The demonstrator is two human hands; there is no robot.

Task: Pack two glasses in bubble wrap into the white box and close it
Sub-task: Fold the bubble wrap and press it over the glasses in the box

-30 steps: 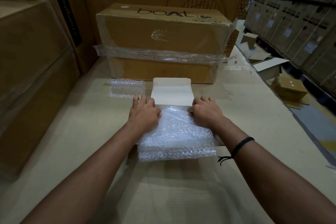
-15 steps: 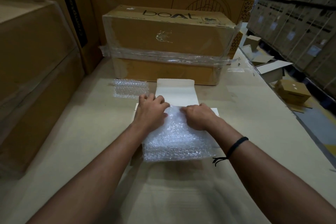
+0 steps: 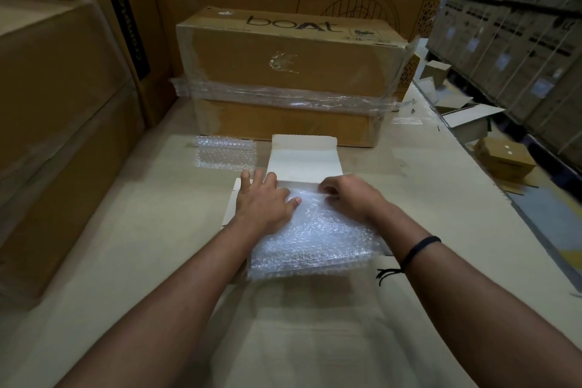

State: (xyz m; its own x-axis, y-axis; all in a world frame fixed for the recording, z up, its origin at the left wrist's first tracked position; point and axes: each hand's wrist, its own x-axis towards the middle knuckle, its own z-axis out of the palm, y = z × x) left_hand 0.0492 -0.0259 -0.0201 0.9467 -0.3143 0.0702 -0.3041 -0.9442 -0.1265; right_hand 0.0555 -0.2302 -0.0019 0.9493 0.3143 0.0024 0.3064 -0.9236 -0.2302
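A white box lies open on the table, its lid flap standing up at the far side. A sheet of bubble wrap covers the box's opening and hides what lies inside; no glass is visible. My left hand presses flat on the wrap's far left part, fingers spread and reaching the box's far edge. At the wrap's far edge my right hand has its fingers curled and pinches the wrap.
A second folded piece of bubble wrap lies left of the lid. A taped brown "boAt" carton stands just behind the box. Large cartons wall the left. The table's right edge drops to a floor with small boxes.
My right hand has slid left along the wrap's far edge towards the middle and now pinches it. My left hand has flattened and spread its fingers.
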